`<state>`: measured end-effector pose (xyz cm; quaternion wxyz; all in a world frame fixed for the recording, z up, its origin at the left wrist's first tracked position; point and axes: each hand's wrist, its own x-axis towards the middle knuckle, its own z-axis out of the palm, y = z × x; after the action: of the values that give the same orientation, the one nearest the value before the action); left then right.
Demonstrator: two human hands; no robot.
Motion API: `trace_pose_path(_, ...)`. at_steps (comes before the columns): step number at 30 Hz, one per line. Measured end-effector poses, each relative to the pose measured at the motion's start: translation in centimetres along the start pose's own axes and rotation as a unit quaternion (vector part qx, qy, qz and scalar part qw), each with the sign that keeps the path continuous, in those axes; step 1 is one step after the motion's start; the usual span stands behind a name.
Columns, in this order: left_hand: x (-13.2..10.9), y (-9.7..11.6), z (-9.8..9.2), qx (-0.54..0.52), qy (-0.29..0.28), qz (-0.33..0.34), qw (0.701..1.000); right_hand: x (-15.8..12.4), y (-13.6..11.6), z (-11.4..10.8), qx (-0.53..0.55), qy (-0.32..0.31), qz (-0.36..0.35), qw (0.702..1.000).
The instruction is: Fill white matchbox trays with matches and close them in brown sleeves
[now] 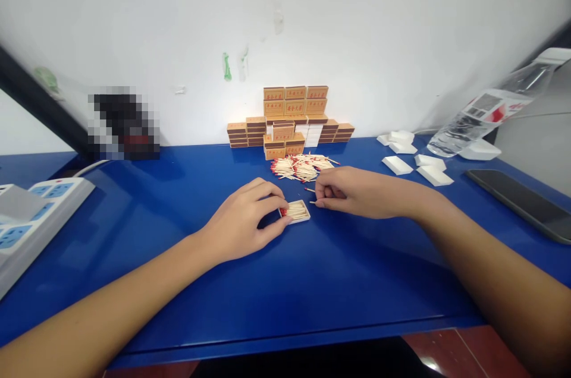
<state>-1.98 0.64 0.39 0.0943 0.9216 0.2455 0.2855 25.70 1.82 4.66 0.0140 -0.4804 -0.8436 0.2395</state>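
Note:
My left hand (252,220) grips the left end of a small white tray (300,222) between thumb and fingers. Matches (296,210) with red heads lie in the tray. Just right of it, my right hand (336,191) is closed in a pinch, with matchsticks (310,190) poking out at its fingertips. Behind both hands a loose pile of matches (297,167) lies on the blue table (267,301). Orange matchboxes (294,107) stand stacked against the wall behind the pile.
On the right are several white trays (432,175), a tilted water bottle (486,110) and a black phone (521,202). A white power strip (53,211) sits at the left edge. A blurred dark object (127,125) stands at the back left.

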Motion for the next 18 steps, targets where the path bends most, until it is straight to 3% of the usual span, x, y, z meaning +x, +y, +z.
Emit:
trace_pose_path(5,0.0,0.1,0.0,0.009,-0.01,-0.017,1.0,0.8,1.6,0.3,-0.067,0.1,-0.02,0.992)
trace_pose_path(9,0.0,0.0,0.0,0.026,-0.027,-0.035,0.999,1.1,2.2,0.7,-0.077,0.088,-0.011,0.993)
trace_pose_path(12,0.0,-0.1,0.0,0.03,-0.034,-0.04,0.998,1.1,1.5,0.9,-0.049,0.078,-0.012,0.996)
trace_pose_path(18,0.0,-0.3,0.1,0.03,-0.037,-0.043,0.998,0.2,-1.7,1.5,-0.004,0.118,-0.088,0.989)
